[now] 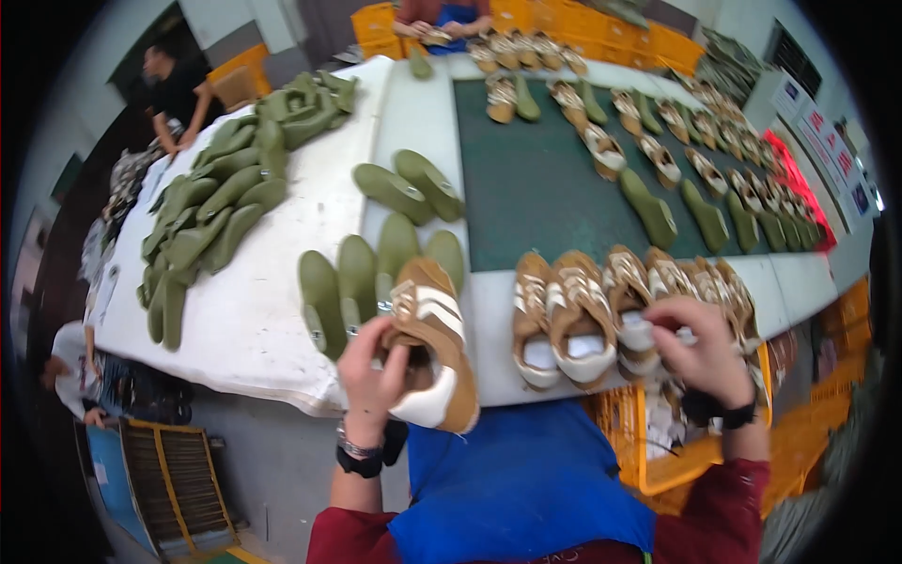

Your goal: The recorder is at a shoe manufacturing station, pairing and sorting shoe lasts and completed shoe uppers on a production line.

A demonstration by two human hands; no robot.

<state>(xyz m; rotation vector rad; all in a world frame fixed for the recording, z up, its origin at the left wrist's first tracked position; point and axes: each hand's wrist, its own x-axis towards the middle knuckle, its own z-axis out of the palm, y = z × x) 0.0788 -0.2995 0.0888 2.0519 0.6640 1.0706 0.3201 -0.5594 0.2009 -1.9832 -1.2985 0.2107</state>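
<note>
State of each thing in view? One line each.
Left hand: gripping the held shoe
Held shoe: raised, tilted, toe pointing away
Right hand: fingers at a near-row shoe's heel; grip unclear
Near-row shoes: upright, side by side
Green shoe molds: heaped on the left
White cloth: spread under the heap
Yellow crate: open-topped, things inside
Blue apron: worn

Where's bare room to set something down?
Green mat: its left part, between two green forms and the staggered shoes. White cloth: the strip between the heaped forms and those two. Crowded: front of the table near the right hand, lined with tan shoes; the mat's right end.
</note>
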